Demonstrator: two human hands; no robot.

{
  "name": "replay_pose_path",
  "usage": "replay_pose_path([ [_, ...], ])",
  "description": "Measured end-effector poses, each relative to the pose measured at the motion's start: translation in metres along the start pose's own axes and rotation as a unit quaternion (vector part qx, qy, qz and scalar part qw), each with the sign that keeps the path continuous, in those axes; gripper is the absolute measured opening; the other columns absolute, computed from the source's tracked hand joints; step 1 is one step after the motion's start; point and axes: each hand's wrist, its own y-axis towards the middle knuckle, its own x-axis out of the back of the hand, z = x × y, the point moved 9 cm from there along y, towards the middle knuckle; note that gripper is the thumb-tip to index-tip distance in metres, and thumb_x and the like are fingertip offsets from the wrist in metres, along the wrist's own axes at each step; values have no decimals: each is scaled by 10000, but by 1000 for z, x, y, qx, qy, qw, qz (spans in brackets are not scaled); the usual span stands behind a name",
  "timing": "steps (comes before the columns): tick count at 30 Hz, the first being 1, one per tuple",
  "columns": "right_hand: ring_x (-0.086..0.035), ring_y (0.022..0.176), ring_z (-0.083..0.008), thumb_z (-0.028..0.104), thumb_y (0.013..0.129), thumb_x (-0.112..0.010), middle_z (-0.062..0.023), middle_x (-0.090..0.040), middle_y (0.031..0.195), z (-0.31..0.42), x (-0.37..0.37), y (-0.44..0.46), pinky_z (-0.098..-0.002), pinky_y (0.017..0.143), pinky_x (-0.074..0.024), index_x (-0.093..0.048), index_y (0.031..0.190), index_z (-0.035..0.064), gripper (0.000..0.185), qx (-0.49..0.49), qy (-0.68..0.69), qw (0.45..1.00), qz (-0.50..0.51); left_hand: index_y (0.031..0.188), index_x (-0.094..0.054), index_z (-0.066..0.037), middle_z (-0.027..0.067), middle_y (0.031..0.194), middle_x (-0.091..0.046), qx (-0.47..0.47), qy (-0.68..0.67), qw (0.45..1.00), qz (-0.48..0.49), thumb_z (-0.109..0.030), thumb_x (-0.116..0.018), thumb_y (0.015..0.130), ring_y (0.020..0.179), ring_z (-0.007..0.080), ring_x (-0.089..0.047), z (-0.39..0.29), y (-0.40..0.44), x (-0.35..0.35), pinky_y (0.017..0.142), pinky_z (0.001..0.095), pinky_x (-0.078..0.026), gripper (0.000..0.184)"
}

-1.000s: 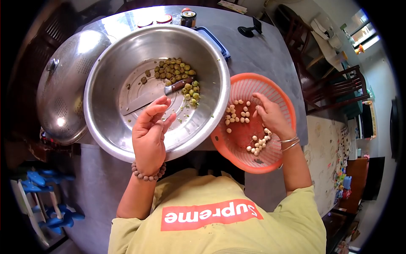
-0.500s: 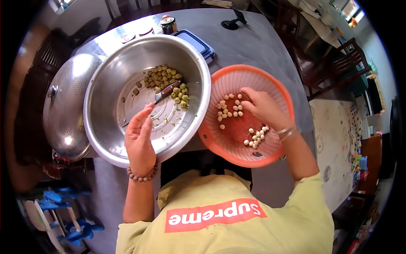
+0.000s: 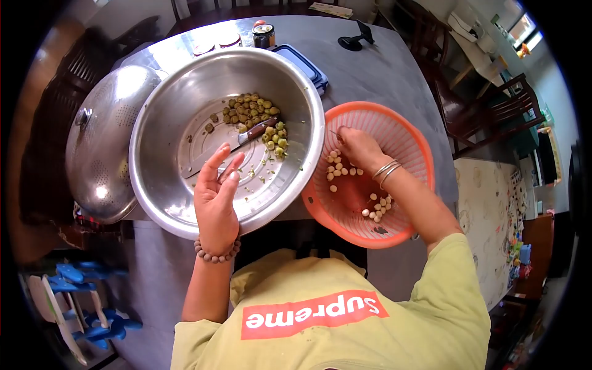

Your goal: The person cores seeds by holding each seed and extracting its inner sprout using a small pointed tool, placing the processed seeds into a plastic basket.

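Observation:
My left hand (image 3: 216,200), with a beaded bracelet on its wrist, is raised over the near side of a large steel basin (image 3: 145,172). Its fingers are apart and I see nothing in them. Inside the basin lie a knife (image 3: 262,128) with a brown wooden handle, a heap of green-brown lotus seeds (image 3: 246,111), greener ones (image 3: 276,140) and small green scraps. Over the orange plastic basket (image 3: 425,148) my right hand (image 3: 361,151) pinches a thin stick (image 3: 334,132) whose tip points left. Pale peeled seeds (image 3: 336,168) lie below it, with another white group (image 3: 377,208) nearer me.
A perforated steel lid (image 3: 102,148) leans left of the basin. Behind stand a dark jar (image 3: 263,36), a blue-lidded box (image 3: 305,68) and a black stand (image 3: 354,40) on the grey table (image 3: 394,74). Wooden chairs (image 3: 493,117) are around the table.
My right hand has moved left within the basket, and the thin stick now shows in its fingers. My left hand's fingers have spread slightly. The whole view has shifted a little.

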Motion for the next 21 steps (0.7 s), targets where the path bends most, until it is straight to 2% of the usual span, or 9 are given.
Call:
replay_pose_path([
  [3,-560,770,-382,99,781,-509,-203,-579,798,-3,3,-2,-440,663,-457,-494,809,7,97,-13,40,999,6,1190,-454,24,136,1268,-448,1,10,1000,0,-1,-501,841,1129,239,-493,0,-1,0,928,283,-397,353],
  [6,-579,677,-292,91,776,-585,-139,-572,750,14,23,-10,-358,613,-463,-477,813,9,141,36,78,996,-29,1163,-476,16,129,1248,-467,9,20,1000,-4,-7,-493,846,1082,223,-524,0,-2,2,916,290,-401,319],
  [8,-549,642,-109,30,770,-609,-42,-559,752,26,47,-19,-253,556,-441,-466,793,23,146,-52,310,949,-40,1150,-486,13,131,1240,-472,7,25,1000,7,-7,-486,847,1054,213,-534,1,-2,2,907,296,-405,303],
  [9,-549,642,-109,30,770,-609,-42,-559,752,39,57,-25,-253,556,-441,-466,793,23,146,-49,307,950,-35,1136,-497,9,134,1231,-478,6,34,999,24,-7,-479,848,1027,204,-544,0,-2,-1,897,303,-409,289],
  [11,-427,614,12,-14,761,-616,8,-549,793,59,78,-38,-154,517,-369,-453,801,53,181,-49,440,894,-64,1122,-502,11,138,1211,-484,-3,61,997,37,18,-474,836,1003,196,-548,-7,-5,-7,887,300,-412,288],
  [13,-466,587,-5,6,758,-629,-5,-571,774,79,97,-52,-161,500,-379,-463,831,45,186,-22,422,903,-81,1108,-508,13,143,1191,-491,-9,90,994,56,42,-470,824,979,187,-553,-15,-9,-18,878,297,-415,288],
  [16,-483,535,-17,23,750,-646,-15,-599,756,103,114,-68,-168,470,-381,-470,864,43,211,36,392,910,-130,967,-567,10,142,1025,-580,-148,222,958,108,111,-537,704,910,191,-569,-42,-20,-55,791,291,-445,284],
  [19,-443,500,-15,10,736,-654,-17,-610,782,113,123,-79,-171,435,-363,-456,885,60,253,104,336,919,-178,1117,-487,31,140,1166,-479,-80,163,962,206,116,-470,791,992,181,-551,-23,-25,-85,886,280,-426,338],
  [21,-431,494,-20,-4,720,-663,-36,-612,813,128,133,-89,-175,426,-363,-440,896,58,291,189,307,906,-221,1133,-479,33,130,1155,-491,-38,116,971,208,86,-482,817,1014,171,-541,-15,-27,-101,895,281,-429,320],
])
